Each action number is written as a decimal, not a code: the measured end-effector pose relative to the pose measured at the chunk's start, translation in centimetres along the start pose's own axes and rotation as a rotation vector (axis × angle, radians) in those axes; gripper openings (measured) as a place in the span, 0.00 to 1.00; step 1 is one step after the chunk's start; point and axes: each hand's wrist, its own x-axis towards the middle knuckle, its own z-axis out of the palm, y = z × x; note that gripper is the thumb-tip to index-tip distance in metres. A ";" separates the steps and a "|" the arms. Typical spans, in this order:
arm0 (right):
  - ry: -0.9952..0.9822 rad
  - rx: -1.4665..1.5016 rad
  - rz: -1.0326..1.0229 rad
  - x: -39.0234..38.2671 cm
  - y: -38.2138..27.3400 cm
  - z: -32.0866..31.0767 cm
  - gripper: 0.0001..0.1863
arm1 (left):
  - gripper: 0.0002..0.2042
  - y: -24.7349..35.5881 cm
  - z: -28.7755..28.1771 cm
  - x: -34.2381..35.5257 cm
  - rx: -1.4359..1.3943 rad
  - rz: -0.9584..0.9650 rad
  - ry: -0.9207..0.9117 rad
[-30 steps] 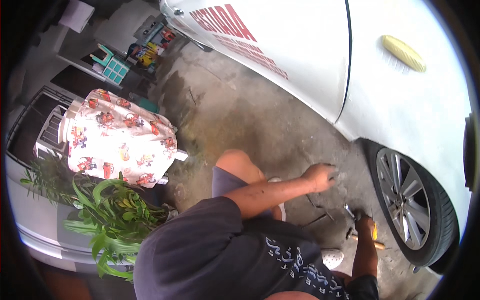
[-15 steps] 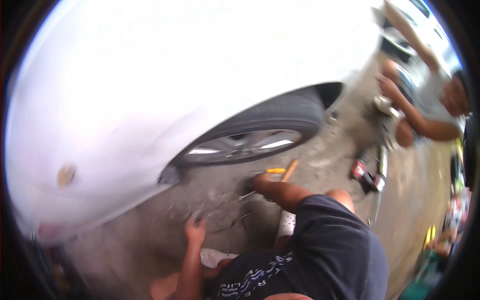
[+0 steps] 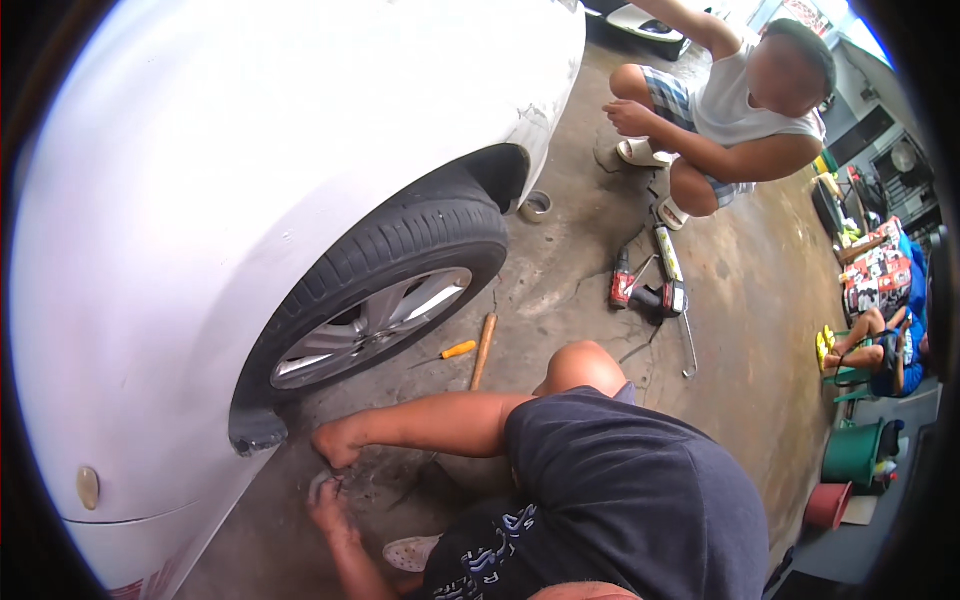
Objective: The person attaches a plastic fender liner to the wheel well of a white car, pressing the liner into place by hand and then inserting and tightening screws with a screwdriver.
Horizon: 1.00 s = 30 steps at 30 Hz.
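My right hand [image 3: 338, 441] reaches across low over the concrete floor, near the lower corner of the white car's wheel arch. Its fingers bend down toward my left hand [image 3: 330, 505], which is just below it. A small greyish thing [image 3: 318, 487] shows at the fingers of my left hand; its kind is unclear. Both hands look closed, and the fingertips are partly hidden. The car's wheel [image 3: 370, 325], with a black tyre and silver spokes, stands just beyond them. A yellow-handled screwdriver [image 3: 458, 349] and a wooden handle [image 3: 484, 352] lie on the floor beside my right forearm.
A red-and-black cordless drill [image 3: 621, 285] and a battery-powered caulking gun [image 3: 670, 285] lie to the right. A roll of tape [image 3: 536, 206] is by the tyre. Another person [image 3: 745, 110] squats beyond the car's corner. A seated person, a green bucket [image 3: 850, 452] and a reddish basin [image 3: 828, 505] are far right.
My right hand has moved from beside the wooden handle to the left, close to my left hand. My left hand has shifted left and lower. The view has turned, showing more floor.
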 end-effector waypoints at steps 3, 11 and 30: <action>-0.031 0.123 0.027 -0.3 0.9 0.6 0.12 | 0.07 0.8 0.3 -0.1 0.131 0.062 -0.013; 0.061 0.311 -0.014 0.9 2.0 1.4 0.07 | 0.10 0.3 1.0 0.9 0.254 0.095 0.122; 0.087 0.719 0.109 -1.6 -1.6 0.9 0.11 | 0.07 1.5 1.1 0.1 0.354 0.319 0.176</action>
